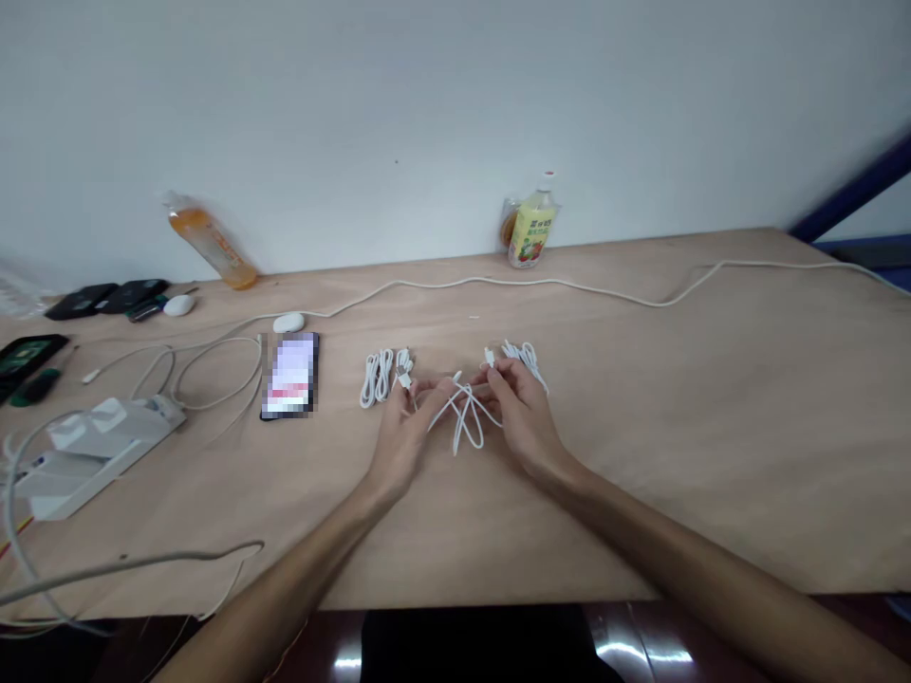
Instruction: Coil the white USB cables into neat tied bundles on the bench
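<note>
A white charging cable (468, 417) hangs in loose loops between my two hands, over the wooden table. My left hand (409, 415) is closed on it, and a USB plug (404, 378) sticks out past the fingers. Thumb and fingers of my right hand (518, 398) pinch the cable near a small white connector (490, 357). Just beyond my left hand lie coiled white cables (377, 378). Behind the right hand rests another coiled white cable bundle (525, 358), partly hidden by the fingers.
A phone (290, 376) and a white oval case (288, 323) lie left of the coils. Further left sits a white power strip (106, 455) with plugs and cords. Two bottles, one orange (213, 245) and one yellow-labelled (533, 228), stand by the wall. A long white cord (555, 282) crosses the table.
</note>
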Action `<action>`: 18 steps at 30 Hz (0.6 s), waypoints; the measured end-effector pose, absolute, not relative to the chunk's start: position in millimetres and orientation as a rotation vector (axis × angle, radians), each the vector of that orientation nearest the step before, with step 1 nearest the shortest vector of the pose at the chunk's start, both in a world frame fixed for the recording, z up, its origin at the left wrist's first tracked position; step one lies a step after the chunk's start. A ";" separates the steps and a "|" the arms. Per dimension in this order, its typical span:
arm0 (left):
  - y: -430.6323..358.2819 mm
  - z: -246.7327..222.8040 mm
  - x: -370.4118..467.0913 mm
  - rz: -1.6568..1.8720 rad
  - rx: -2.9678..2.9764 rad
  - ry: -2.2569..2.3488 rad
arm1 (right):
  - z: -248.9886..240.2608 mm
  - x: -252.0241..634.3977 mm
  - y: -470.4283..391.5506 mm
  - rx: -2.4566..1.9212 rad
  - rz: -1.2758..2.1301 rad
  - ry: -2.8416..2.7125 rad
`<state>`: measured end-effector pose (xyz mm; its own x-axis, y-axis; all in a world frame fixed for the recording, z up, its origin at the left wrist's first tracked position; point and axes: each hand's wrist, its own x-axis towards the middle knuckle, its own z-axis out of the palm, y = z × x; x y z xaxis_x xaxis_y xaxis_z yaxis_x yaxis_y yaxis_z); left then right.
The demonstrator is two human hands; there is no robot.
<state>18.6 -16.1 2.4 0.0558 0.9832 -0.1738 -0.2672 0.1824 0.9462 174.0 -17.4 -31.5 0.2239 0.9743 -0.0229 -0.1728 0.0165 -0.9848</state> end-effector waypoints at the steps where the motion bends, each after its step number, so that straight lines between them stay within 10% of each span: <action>1: -16.3 5.2 19.4 1.148 0.916 1.068 | -30.0 173.7 -17.8 -1.158 1.108 -0.915; 18: -10.0 6.0 23.0 1.201 0.587 0.954 | -16.0 172.4 -21.6 -1.108 1.145 -1.071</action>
<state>23.0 -10.0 6.0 0.0655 0.9518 -0.2995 -0.5071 0.2903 0.8115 172.4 -21.6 -16.0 0.1050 0.9925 0.0618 -0.1284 0.0752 -0.9889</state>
